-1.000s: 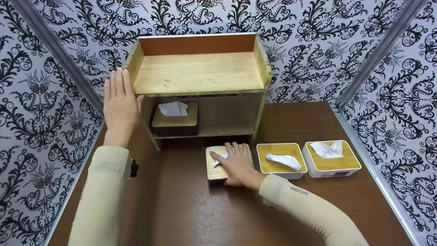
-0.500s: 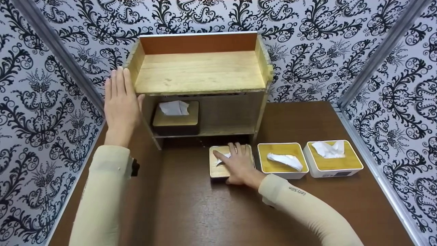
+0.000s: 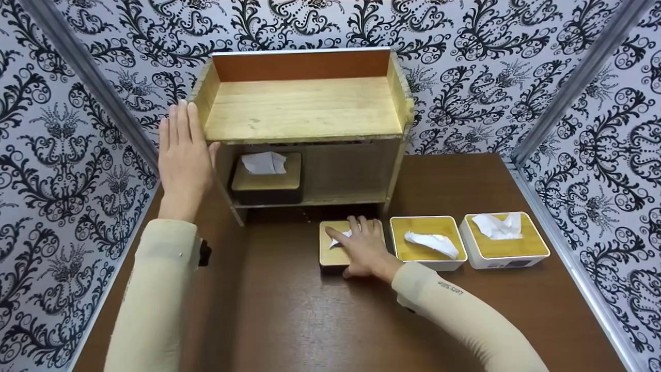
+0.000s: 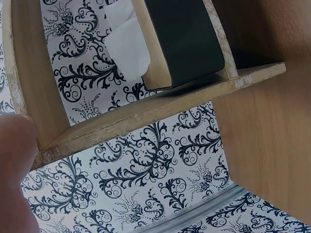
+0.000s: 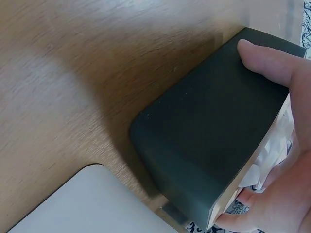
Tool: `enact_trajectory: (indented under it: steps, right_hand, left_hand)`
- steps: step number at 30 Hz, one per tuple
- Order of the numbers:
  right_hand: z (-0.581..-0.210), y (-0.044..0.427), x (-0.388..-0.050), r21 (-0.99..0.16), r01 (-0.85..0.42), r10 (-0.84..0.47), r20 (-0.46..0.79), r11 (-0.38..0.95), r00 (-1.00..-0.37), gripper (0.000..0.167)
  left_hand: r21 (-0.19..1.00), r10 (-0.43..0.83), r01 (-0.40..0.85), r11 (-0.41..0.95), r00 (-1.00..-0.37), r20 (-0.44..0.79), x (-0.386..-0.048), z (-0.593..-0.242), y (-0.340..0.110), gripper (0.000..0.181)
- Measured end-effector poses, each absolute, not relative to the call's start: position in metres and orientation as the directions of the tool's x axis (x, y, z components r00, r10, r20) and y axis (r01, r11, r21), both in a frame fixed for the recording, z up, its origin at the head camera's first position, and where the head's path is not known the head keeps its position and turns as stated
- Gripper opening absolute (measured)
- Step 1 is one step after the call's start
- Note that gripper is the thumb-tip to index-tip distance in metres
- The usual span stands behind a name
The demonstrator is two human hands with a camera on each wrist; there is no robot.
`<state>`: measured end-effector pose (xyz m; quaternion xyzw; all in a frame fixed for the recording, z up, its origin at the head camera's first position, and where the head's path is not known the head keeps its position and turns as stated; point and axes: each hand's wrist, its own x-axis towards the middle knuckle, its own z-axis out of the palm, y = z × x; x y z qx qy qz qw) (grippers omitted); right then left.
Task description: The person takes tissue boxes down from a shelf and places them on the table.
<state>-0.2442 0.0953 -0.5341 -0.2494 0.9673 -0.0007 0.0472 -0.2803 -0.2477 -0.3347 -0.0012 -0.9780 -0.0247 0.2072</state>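
My right hand (image 3: 365, 249) grips a dark tissue box (image 3: 331, 260) with a light wooden lid, in front of the shelf unit. The right wrist view shows the thumb against the dark side of this tissue box (image 5: 204, 121) and other fingers over its lid, partly covering the white tissue. Whether its base rests fully on the table is hard to tell. My left hand (image 3: 185, 164) lies with straight fingers along the left side of the wooden shelf unit (image 3: 304, 108). Inside, on the lower shelf, stands another dark tissue box (image 3: 266, 181), also seen in the left wrist view (image 4: 187, 43).
Just right of the held box stands a white tissue box (image 3: 428, 245) with a wooden lid. Another white tissue box (image 3: 503, 240) stands beside that one at the far right. Patterned walls (image 3: 490, 77) enclose the brown table (image 3: 289, 310) at the back and sides.
The right hand's tissue box has shifted slightly right, toward the nearer white box, and more of its dark front shows. The left hand has stayed on the shelf unit.
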Motion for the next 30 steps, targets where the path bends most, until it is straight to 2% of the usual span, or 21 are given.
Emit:
enact_trajectory:
  steps: [17,24,30]
  right_hand:
    - [-0.5325,0.0971,-0.2449,-0.044,-0.482,-0.484,-0.133,0.875,-0.865,0.117]
    - [-0.5303,0.0983,-0.2452,0.008,-0.495,-0.488,-0.157,0.869,-0.859,0.118]
    - [-0.5297,0.098,-0.2445,-0.004,-0.497,-0.492,-0.156,0.868,-0.857,0.118]
  left_hand:
    - [0.032,-0.012,0.0,0.999,-0.924,0.382,-0.281,-0.3332,-0.2472,0.082]
    - [0.049,-0.004,0.018,0.999,-0.906,0.423,-0.2805,-0.3355,-0.2466,0.081]
    - [0.041,-0.004,0.015,0.999,-0.908,0.42,-0.2801,-0.3349,-0.2466,0.081]
